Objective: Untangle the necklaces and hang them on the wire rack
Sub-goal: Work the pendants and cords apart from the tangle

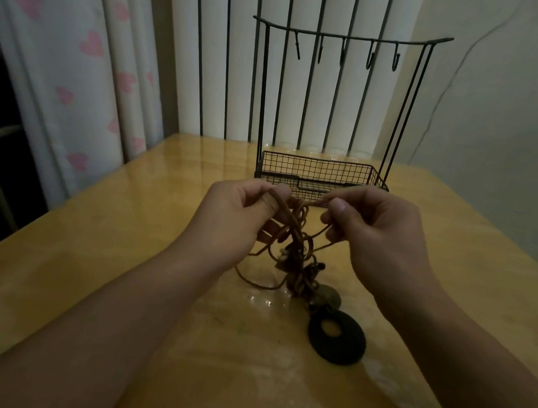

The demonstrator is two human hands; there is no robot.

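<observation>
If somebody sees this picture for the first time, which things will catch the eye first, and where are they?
First, the two hands at the centre: the left hand and the right hand each pinch the brown cords of the tangled necklaces above the table. Below them a black ring pendant lies on the table. Behind stands the wire rack, its hooks bare.

**Necklaces knotted, rack hooks bare**

The brown cord necklaces (293,242) form one tangled bunch, its top raised off the counter, loops drooping. A black ring pendant (336,337) lies flat below, a round brownish pendant (327,295) just above it. Behind stands the black wire rack (336,109), upright, with hooks along its top bar and a mesh basket at its base.
</observation>
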